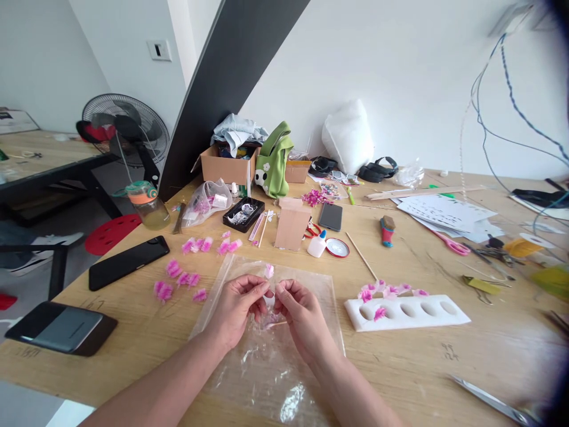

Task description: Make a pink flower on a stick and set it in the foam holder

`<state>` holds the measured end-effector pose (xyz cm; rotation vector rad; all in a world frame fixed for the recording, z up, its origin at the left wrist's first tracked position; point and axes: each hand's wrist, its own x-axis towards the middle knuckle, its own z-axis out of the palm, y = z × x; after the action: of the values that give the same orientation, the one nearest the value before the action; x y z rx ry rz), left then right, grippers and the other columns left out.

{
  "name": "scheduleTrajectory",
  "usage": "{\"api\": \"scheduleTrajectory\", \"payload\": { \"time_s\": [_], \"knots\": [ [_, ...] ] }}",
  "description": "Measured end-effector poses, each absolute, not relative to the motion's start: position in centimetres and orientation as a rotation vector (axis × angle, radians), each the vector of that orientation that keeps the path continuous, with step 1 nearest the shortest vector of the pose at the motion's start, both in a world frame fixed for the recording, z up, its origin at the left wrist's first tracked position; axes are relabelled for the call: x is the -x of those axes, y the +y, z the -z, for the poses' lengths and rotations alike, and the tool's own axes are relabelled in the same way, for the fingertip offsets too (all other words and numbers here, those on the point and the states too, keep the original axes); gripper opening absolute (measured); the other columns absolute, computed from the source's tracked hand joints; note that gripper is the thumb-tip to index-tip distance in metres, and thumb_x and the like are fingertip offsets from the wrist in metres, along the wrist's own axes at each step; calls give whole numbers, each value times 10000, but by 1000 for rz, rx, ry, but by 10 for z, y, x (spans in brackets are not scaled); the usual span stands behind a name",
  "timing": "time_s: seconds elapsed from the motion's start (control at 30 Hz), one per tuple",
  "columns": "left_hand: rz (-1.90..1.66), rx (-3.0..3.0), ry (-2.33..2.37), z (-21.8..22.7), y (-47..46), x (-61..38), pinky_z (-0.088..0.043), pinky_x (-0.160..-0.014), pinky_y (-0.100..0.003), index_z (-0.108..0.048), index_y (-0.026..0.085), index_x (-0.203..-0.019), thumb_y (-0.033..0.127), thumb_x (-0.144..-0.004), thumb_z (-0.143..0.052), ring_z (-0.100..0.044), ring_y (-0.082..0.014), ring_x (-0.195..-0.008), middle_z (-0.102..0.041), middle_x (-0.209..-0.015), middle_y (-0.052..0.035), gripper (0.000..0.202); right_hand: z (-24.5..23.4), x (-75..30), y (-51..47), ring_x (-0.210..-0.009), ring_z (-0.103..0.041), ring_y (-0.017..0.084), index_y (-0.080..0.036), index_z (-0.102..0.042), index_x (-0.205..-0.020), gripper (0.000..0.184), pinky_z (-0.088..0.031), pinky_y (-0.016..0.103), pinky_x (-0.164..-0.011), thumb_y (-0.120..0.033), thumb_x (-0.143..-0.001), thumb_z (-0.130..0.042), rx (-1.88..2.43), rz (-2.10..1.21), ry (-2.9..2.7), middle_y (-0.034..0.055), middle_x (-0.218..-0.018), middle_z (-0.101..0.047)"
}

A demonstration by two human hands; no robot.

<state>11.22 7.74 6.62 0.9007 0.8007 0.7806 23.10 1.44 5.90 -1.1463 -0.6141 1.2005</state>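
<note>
My left hand and my right hand are close together above a clear plastic sheet. Thumb and fingertips are pinched on both. A small whitish piece shows between them, but what each pinch holds is too small to tell. Just beyond the fingertips is a pale pink petal piece. Pink-and-white petal clusters lie left of the sheet. To the right, a white foam block with round holes has a pink blossom on it. More pink blossoms lie along its back edge.
A white glue bottle stands behind the sheet, near a round lid and a cardboard piece. Phones lie at left. Scissors lie front right. A wooden stick points toward the blossoms.
</note>
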Motion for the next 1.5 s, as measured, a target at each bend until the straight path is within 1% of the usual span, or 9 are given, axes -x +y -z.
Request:
{"api": "scheduleTrajectory", "payload": {
  "time_s": [0.1,0.2,0.37,0.47,0.57,0.77,1.17,1.37,1.5],
  "knots": [
    [-773,-869,791,-65,78,-113,-409,-427,-174,-693,126,-759,339,-571,-875,-581,-91,-504,-681,-630,-20,338,-55,-231,15,-581,-487,110,-179,-569,-760,398,-401,247,-561,-521,-702,-765,1110,-1257,-590,-15,-646,-556],
    [-754,-851,786,-65,79,-113,-464,-489,-184,-706,115,-795,327,-557,-882,-616,-107,-549,-689,-619,-32,364,-53,-232,15,-589,-498,115,-171,-583,-761,402,-401,248,-557,-520,-696,-771,1107,-1274,-600,-2,-667,-575],
    [-744,-840,786,-66,78,-113,-491,-528,-196,-694,111,-810,325,-536,-893,-640,-116,-569,-708,-661,-42,400,-53,-234,16,-572,-482,108,-156,-636,-762,396,-396,239,-539,-510,-673,-789,1175,-1214,-601,2,-656,-590],
    [-752,-848,777,-67,77,-114,-495,-537,-203,-667,117,-816,321,-537,-895,-639,-118,-567,-698,-650,-31,414,-54,-235,16,-585,-495,112,-150,-660,-762,392,-404,243,-560,-515,-683,-777,1202,-1188,-614,11,-666,-609],
    [-762,-852,766,-69,76,-114,-487,-533,-202,-621,130,-782,309,-548,-893,-628,-115,-556,-675,-617,-10,401,-54,-235,15,-602,-514,128,-155,-666,-755,381,-424,261,-585,-517,-694,-767,1209,-1188,-621,15,-667,-614],
    [-753,-873,746,-68,74,-115,-474,-518,-209,-562,150,-761,310,-569,-884,-612,-113,-542,-663,-635,0,407,-52,-235,15,-571,-507,131,-159,-684,-756,393,-412,269,-561,-528,-664,-783,1219,-1192,-619,7,-634,-606],
    [-718,-922,731,-65,75,-115,-477,-525,-223,-561,147,-811,315,-600,-868,-620,-126,-547,-669,-651,-14,409,-62,-236,14,-540,-469,106,-143,-675,-699,355,-336,242,-549,-482,-676,-778,1265,-1160,-661,-5,-574,-597],
    [-699,-916,734,-69,73,-115,-468,-518,-224,-574,149,-828,320,-585,-880,-623,-133,-535,-672,-634,-13,427,-68,-233,14,-518,-505,109,-160,-657,-655,289,-383,239,-530,-430,-689,-754,1236,-1124,-662,-6,-563,-608],
    [-695,-905,781,-72,71,-115,-484,-531,-230,-604,144,-868,320,-558,-896,-628,-137,-554,-698,-681,-26,461,-70,-230,15,-496,-521,117,-169,-637,-651,303,-407,243,-494,-445,-635,-761,1213,-1089,-609,-8,-554,-607]
  ]
}}
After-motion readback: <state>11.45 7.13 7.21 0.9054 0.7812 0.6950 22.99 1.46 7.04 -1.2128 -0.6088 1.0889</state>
